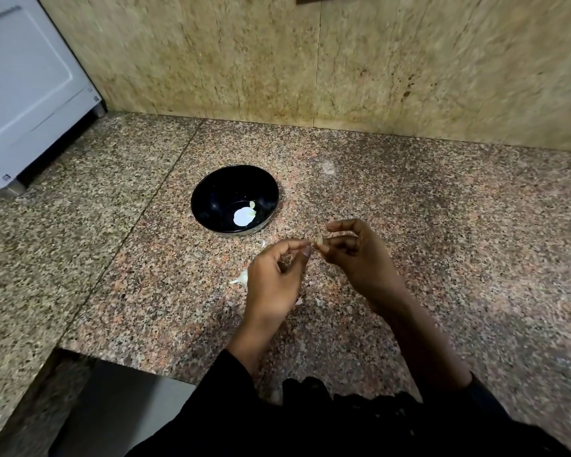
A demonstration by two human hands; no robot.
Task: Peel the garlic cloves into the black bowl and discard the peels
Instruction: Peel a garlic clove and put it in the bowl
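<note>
The black bowl [234, 198] stands on the granite counter [409, 206] with a small pale peeled clove [252, 204] inside, beside a bright glare spot. Just in front of the bowl, my right hand [356, 258] pinches a small garlic clove [319, 240] between thumb and fingers. My left hand [274, 278] is close to its left, fingertips curled and nearly touching the clove; what they pinch is unclear. A piece of garlic [241, 278] lies on the counter, partly hidden behind my left hand.
A thin peel scrap [262, 243] lies near the bowl's front. A white appliance [27, 87] stands at the back left. A stone wall [343, 61] runs behind the counter. The counter edge [119, 361] drops off at the lower left.
</note>
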